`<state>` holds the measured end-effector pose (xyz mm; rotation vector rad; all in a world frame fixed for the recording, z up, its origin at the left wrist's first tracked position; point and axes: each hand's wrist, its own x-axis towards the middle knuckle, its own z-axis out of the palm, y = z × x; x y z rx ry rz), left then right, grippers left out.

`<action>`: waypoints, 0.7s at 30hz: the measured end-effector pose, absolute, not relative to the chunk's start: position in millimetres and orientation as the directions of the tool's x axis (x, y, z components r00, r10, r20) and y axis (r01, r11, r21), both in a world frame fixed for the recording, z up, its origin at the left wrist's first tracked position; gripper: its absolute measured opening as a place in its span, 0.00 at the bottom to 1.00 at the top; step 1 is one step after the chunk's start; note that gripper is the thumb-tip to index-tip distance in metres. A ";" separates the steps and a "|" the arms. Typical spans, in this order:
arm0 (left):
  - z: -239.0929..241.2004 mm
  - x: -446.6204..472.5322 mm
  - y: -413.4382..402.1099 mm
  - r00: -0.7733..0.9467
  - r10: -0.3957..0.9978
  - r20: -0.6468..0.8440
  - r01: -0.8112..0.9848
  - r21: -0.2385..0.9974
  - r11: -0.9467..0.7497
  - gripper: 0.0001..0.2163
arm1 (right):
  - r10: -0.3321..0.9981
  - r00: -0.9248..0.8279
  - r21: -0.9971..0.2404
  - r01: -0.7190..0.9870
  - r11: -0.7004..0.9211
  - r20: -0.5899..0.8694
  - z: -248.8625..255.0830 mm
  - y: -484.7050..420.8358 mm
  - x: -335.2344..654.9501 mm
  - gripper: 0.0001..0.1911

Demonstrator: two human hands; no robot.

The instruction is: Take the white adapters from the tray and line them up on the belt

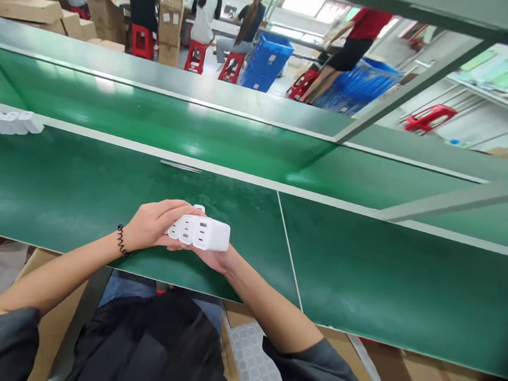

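A row of several white USB chargers (213, 235) is held together above the green mat, their port faces turned toward me. My left hand (153, 224) is closed around the left end of the row, its fingers lying over the top. Underneath, my right hand (216, 260) supports the right end; its fingers are mostly hidden behind the chargers. One more white piece (199, 208) shows just above the row, partly covered by the left fingers. A pair of tweezers (181, 166), or a similar thin metal tool, lies on the mat beyond my hands.
More white chargers (13, 121) stand grouped at the mat's far left. A metal rail (221, 168) borders the green bench (361, 267). Below its near edge, a cardboard box holds a clear cell tray (257, 359). Several people sit or stand across the room near blue crates (267, 58).
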<state>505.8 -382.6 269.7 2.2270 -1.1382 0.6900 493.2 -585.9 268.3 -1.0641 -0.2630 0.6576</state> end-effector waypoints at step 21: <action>257.6 596.0 -374.3 0.795 -0.597 0.108 -0.607 0.172 -0.776 0.24 | 0.346 0.903 -0.932 -0.325 0.160 -0.255 218.0 -614.5 604.6 0.16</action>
